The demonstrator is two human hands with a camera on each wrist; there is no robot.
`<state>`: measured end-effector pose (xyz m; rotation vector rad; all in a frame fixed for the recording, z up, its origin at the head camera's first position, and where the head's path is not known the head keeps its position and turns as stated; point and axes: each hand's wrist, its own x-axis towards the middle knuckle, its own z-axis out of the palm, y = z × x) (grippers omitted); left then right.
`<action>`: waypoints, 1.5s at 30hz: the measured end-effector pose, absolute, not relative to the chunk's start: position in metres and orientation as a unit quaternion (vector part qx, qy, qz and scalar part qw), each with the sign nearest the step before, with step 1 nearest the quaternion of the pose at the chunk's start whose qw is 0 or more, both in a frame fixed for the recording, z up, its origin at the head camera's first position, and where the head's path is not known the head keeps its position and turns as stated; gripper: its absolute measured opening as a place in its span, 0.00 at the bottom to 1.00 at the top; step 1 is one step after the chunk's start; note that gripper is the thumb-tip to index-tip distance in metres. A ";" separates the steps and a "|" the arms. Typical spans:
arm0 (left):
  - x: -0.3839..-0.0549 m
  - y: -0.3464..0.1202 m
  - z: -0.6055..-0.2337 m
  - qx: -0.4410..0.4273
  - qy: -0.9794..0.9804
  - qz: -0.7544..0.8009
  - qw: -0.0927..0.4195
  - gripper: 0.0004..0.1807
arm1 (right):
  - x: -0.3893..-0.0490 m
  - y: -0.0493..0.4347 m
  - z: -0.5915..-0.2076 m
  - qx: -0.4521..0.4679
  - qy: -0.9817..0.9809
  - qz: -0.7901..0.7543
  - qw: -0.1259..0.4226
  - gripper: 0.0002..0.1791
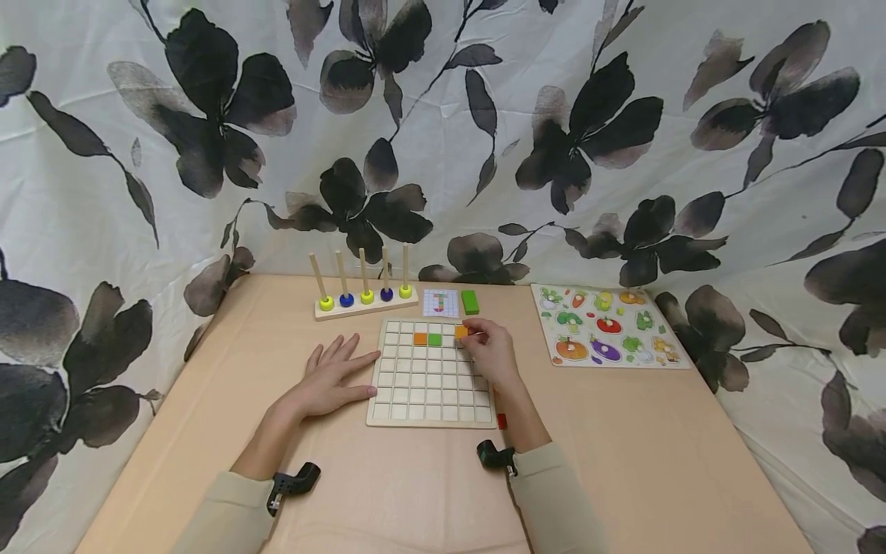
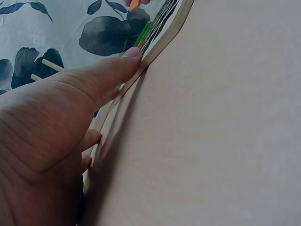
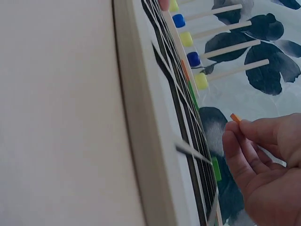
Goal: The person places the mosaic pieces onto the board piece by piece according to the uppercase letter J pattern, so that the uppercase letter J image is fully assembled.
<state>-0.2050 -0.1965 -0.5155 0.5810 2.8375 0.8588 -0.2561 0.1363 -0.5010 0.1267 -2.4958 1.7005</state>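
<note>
Right wrist: the right hand's grip (image 3: 264,175) pinches an orange tile (image 3: 235,117) (jutting beyond it).

Tan tbl (image 1: 623,454), grid brd (image 1: 434,380), peg rack (image 1: 354,309), card (image 1: 450,302), veg brd (image 1: 584,329)

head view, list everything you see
table: 1, tan, centre
grid board: 1, pale, on table
orange tiles: 2, orange, one on grid, one held
green tile: 1, green, on grid
green block: 1, green, behind grid
red piece: 1, red, right of grid
pattern card: 1, multicoloured, beside green block
peg stand: 1, pale, back left
rings: 5, three yellow, two blue, on pegs
vegetable board: 1, multicoloured, back right
floral cloth: 1, black and white, behind
wrist cameras: 2, black, foreground
sleeves: 2, beige, foreground
left hand: 1, bare, touching grid
right hand: 1, bare, pinching tile
</note>
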 end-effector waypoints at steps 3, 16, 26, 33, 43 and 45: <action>-0.204 -0.197 -0.516 0.191 0.937 0.286 0.060 0.38 | -0.258 0.132 -0.504 0.041 -0.823 0.565 0.051 0.17; -0.204 -0.196 -0.516 0.192 0.938 0.284 0.059 0.38 | -0.258 0.125 -0.508 0.033 -0.830 0.556 0.025 0.17; -0.203 -0.194 -0.516 0.195 0.937 0.284 0.049 0.38 | -0.262 0.124 -0.516 0.045 -0.843 0.535 0.038 0.16; -0.203 -0.195 -0.515 0.194 0.938 0.283 0.052 0.38 | -0.266 0.123 -0.516 0.074 -0.866 0.493 0.046 0.15; -0.204 -0.196 -0.517 0.192 0.937 0.287 0.056 0.38 | -0.269 0.121 -0.514 0.080 -0.895 0.438 0.028 0.14; -0.205 -0.196 -0.517 0.190 0.937 0.286 0.058 0.38 | -0.269 0.121 -0.513 0.079 -0.897 0.435 0.023 0.14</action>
